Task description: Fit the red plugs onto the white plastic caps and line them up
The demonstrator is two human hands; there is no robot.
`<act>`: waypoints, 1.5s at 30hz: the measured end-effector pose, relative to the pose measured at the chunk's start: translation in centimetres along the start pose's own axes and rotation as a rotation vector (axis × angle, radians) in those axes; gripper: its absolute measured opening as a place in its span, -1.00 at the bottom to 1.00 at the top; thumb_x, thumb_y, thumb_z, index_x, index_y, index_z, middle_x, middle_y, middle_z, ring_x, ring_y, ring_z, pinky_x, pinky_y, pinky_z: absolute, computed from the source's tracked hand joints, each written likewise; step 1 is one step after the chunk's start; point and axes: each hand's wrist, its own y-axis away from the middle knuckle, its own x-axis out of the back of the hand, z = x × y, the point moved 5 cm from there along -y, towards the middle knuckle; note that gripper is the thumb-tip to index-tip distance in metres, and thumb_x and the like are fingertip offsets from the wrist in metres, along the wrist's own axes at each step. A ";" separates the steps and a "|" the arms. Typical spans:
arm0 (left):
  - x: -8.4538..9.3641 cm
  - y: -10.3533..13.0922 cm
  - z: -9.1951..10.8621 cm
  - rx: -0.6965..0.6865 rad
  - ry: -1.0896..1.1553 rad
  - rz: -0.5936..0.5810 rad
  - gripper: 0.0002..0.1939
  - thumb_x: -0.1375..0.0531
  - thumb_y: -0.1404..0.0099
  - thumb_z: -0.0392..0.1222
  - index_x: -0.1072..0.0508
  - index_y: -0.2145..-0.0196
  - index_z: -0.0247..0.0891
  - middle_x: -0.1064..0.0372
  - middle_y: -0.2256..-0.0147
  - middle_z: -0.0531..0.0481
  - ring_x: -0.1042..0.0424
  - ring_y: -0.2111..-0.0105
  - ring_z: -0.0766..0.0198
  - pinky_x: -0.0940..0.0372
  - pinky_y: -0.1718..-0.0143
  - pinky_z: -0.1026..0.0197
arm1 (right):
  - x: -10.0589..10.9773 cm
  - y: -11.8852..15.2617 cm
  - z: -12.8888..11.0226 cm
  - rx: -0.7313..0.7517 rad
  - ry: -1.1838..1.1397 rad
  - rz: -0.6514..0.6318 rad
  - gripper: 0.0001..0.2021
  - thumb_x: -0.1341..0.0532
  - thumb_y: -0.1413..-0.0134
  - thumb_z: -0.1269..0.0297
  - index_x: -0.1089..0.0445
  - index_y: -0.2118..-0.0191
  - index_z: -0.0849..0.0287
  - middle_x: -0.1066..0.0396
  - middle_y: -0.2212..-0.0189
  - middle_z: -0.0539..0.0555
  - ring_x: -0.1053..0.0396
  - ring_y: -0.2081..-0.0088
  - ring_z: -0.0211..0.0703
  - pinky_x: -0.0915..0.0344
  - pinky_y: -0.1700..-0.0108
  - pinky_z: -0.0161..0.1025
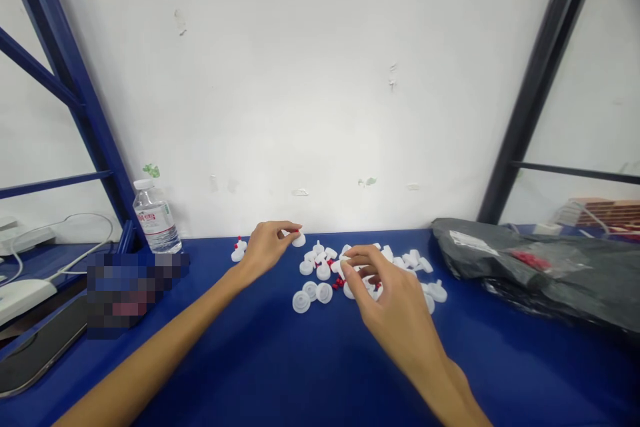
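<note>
Covered, Cropped or Too Small

The left hand's (pixel 275 243) fingers partly hide the red tip of a white cap (pixel 299 240). The right hand (pixel 387 297) covers some of the heaped caps (pixel 323 270); whether it grips one is unclear. Small print on the bottle (pixel 156 223) is unreadable. A pixelated patch (pixel 125 297) masks what lies there. Picture edges crop the phone (pixel 45 350), grey bag (pixel 550 273) and both forearms (pixel 185 330).

Left hand (pixel 267 247) pinching red-tipped piece (pixel 299 240), right hand (pixel 395 303) at white pieces (pixel 323 272)
</note>
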 end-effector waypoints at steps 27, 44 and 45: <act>-2.7 -4.7 -5.8 0.075 -0.661 -0.270 -0.65 -0.14 -0.20 -0.30 -0.57 0.09 -0.21 -0.55 0.14 -0.18 -0.51 0.12 0.04 -0.32 0.15 0.15 | 0.2 0.0 -0.2 0.065 -0.009 -0.001 -0.87 -0.11 -0.28 0.31 -0.41 0.20 0.05 -0.54 0.27 -0.04 -0.47 0.40 -0.22 -0.28 0.33 -0.28; -1.8 3.1 3.1 -0.109 -0.278 -0.360 -0.72 -0.12 -0.31 0.04 -0.51 0.36 -0.16 -0.49 0.48 0.00 -0.44 0.43 0.15 -0.13 0.41 0.20 | -1.7 0.1 1.8 0.221 0.387 -0.310 -0.72 -0.14 -0.29 0.42 -0.44 -0.05 0.14 -0.50 0.13 0.15 -0.39 0.02 0.08 -0.31 0.00 -0.02; -1.9 3.6 3.2 -0.097 -0.255 -0.392 -0.69 -0.15 -0.28 0.11 -0.51 0.32 -0.16 -0.49 0.48 0.01 -0.44 0.43 0.14 -0.12 0.43 0.20 | -1.8 0.2 1.6 0.236 0.381 -0.325 -0.73 -0.14 -0.29 0.42 -0.45 -0.05 0.13 -0.50 0.12 0.14 -0.38 0.02 0.07 -0.31 -0.01 -0.02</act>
